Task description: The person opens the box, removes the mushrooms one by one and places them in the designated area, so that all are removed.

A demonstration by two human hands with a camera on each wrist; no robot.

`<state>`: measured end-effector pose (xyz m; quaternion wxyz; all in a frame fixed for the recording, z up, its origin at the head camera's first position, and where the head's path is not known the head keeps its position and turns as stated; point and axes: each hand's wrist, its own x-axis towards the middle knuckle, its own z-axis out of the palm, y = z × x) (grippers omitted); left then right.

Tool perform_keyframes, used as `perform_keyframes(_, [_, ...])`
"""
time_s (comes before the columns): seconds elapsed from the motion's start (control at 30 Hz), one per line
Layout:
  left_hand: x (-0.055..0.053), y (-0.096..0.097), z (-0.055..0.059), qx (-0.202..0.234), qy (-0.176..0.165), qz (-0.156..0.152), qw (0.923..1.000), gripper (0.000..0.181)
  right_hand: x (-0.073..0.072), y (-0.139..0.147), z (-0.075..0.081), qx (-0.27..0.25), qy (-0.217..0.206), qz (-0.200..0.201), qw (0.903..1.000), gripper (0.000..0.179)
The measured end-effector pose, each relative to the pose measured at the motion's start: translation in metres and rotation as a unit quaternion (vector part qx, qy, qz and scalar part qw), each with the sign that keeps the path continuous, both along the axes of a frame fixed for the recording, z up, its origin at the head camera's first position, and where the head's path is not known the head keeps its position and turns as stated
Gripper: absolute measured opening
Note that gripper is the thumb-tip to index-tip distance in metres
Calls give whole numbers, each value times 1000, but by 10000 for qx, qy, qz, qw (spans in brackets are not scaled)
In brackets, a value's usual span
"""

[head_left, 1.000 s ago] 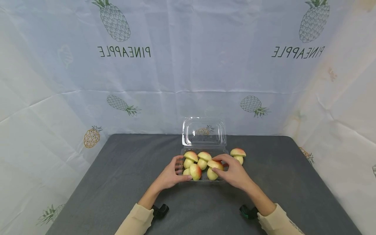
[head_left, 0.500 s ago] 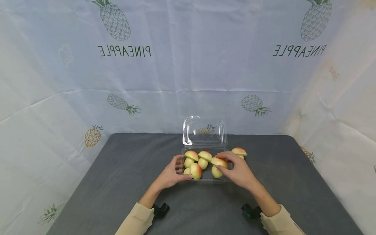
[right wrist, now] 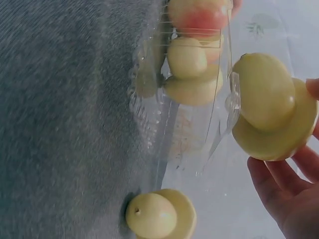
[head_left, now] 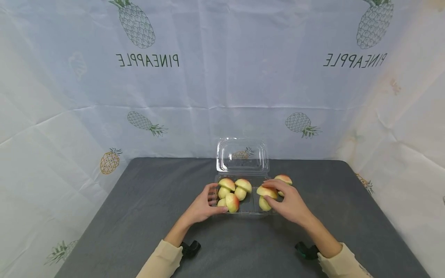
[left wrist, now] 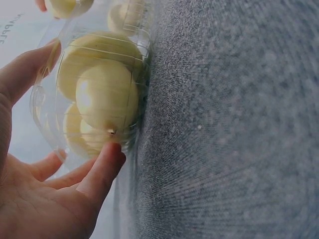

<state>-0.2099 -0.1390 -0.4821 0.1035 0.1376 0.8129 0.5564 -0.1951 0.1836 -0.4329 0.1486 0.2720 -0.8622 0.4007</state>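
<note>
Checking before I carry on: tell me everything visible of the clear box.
The box looks like thin clear plastic with ribbed walls; its lid stands open along the far edge. It seems to rest on the dark table. Three mushrooms sit inside, toward its left, and the left hand grips its left end. Another mushroom, in the right hand, is over its right part; contact is unclear.

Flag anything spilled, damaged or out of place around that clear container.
One mushroom-shaped piece rests on the dark tabletop outside the clear container, apart from the three pieces inside. The PINEAPPLE lettering on the backdrop reads backwards. I see no spill or damage.
</note>
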Motion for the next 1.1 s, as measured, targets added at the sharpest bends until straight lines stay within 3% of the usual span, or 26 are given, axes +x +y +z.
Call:
perform_keyframes(0.33, [1, -1, 1, -71, -27, 0, 10000, 92, 0, 11, 5, 230, 216, -93, 9995, 35])
perform_keyframes(0.6, [3, 1, 6, -11, -36, 7, 10000, 90, -3, 20, 11, 325, 117, -328, 9989, 33])
perform_keyframes(0.77, [0, 0, 0, -121, -3, 6, 9999, 92, -4, 26, 13, 265, 162, -472, 9984, 32])
perform_keyframes(1.1, [-1, 0, 0, -101, -24, 4, 9999, 92, -5, 38, 16, 77, -14, -567, 9984, 32])
